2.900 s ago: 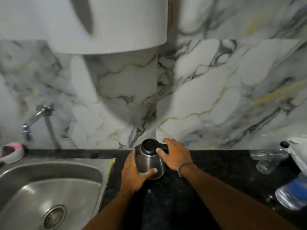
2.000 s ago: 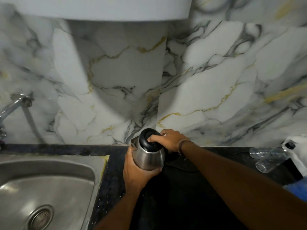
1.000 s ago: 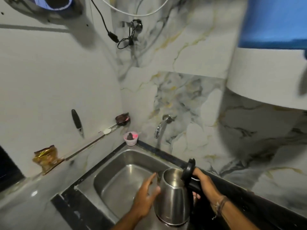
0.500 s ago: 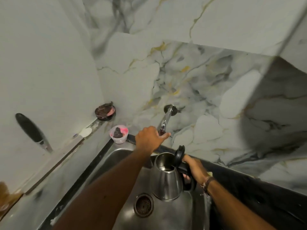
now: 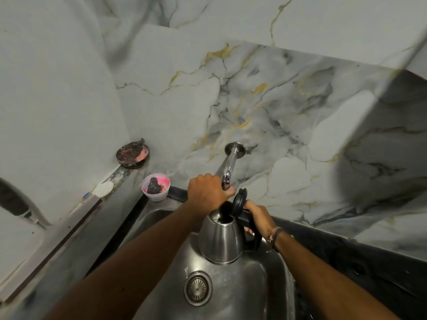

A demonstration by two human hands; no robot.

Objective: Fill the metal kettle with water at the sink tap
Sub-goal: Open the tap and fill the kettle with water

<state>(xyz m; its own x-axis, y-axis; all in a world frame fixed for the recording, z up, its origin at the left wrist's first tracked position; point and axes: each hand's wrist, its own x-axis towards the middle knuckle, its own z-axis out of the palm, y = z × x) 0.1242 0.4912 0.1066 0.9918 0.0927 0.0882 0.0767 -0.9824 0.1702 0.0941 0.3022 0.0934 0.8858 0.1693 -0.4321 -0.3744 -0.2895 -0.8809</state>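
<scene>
The metal kettle [image 5: 221,239] is held over the steel sink [image 5: 261,285], its black lid [image 5: 239,200] flipped up and its mouth right under the tap [image 5: 230,166] that sticks out of the marble wall. My right hand [image 5: 256,217] grips the kettle's black handle. My left hand [image 5: 209,190] is closed around the tap's lower end, hiding the valve and spout. I cannot tell whether water is running.
The sink drain [image 5: 198,288] lies below the kettle. A small pink cup [image 5: 156,187] with a dark scrubber stands at the sink's back left corner, and a round dish [image 5: 132,153] sits on the ledge behind it. Black counter [image 5: 360,262] runs to the right.
I carried the kettle from the counter to the sink, opened its lid and brought it under the tap. My left hand left the kettle and closed on the tap.
</scene>
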